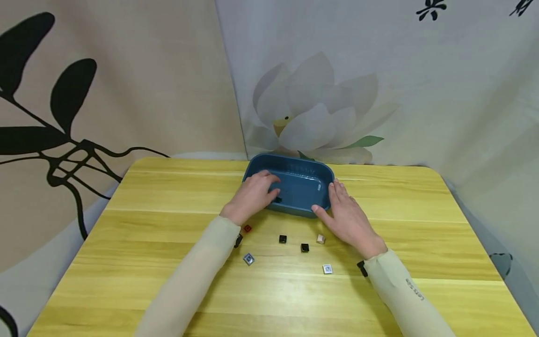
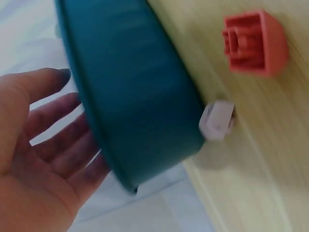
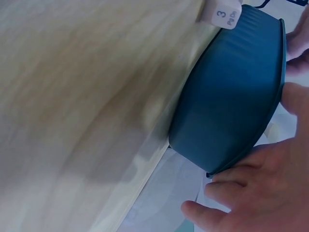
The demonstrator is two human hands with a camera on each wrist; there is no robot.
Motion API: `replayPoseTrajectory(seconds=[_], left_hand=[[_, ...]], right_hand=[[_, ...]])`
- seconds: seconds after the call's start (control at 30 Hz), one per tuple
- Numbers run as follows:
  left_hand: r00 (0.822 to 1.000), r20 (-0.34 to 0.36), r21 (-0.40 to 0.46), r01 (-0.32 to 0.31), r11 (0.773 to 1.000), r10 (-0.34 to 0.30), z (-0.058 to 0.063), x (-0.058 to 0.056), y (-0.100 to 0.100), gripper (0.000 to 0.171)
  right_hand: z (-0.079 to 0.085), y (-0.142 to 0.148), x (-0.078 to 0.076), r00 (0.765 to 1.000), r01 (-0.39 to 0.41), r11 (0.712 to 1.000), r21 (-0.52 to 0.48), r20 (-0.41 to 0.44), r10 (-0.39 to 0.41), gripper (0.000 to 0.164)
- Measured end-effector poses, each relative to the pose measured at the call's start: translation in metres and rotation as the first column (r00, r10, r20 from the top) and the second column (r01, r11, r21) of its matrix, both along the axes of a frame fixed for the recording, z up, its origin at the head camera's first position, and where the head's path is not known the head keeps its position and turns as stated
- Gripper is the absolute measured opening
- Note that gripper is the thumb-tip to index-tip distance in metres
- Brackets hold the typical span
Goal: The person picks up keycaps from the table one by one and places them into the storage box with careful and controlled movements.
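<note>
A dark blue rectangular basin stands at the back of the table. My left hand reaches over its left side, fingers loosely bent and partly hidden by the rim in the left wrist view. Near that thumb, a small dark piece lies in the basin. My right hand rests against the basin's right front corner, thumb at the front rim and fingers extended along the right side. Nearest the left wrist is a red keycap, its hollow underside showing. A pale keycap marked 3 and PgDn appears in the right wrist view.
Before the basin lie two black keycaps, a white keycap and a blue-grey keycap. The wooden table extends to both sides. Behind its far edge hangs a printed cloth.
</note>
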State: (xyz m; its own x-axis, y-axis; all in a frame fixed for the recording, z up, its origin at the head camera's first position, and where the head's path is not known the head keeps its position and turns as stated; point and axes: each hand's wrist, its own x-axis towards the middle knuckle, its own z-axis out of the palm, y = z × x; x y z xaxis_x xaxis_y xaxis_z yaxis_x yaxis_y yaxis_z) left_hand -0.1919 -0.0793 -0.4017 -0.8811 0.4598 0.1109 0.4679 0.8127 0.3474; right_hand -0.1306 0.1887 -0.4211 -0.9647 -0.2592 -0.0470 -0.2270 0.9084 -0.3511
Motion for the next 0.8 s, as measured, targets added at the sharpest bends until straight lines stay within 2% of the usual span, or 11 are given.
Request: replayPoseTrajectory(seconds=[0.17, 0.33, 0.6, 0.8], left_hand=[[0.998, -0.061, 0.032, 0.015, 0.999, -0.013, 0.012, 0.016, -0.02, 0.038], [0.995, -0.1, 0.04, -0.022, 0.999, 0.026, 0.017, 0.032, -0.045, 0.046], [0.988, -0.106, 0.02, -0.115, 0.993, 0.117, 0.013, 0.057, -0.085, 0.066], [0.988, -0.086, -0.023, -0.134, 0.991, 0.132, 0.006, 0.07, -0.106, 0.082]], right_hand=[[0.0, 0.001, 0.001, 1.0, 0.011, 1.0, -0.004, 0.011, -0.011, 0.1], [-0.001, 0.001, 0.001, 1.0, 0.013, 1.0, -0.007, 0.01, -0.013, 0.101], [-0.001, 0.0, 0.002, 1.0, 0.006, 1.0, -0.014, -0.006, -0.007, 0.099], [-0.001, -0.001, 0.002, 1.0, 0.0, 1.0, -0.014, -0.009, -0.001, 0.099]])
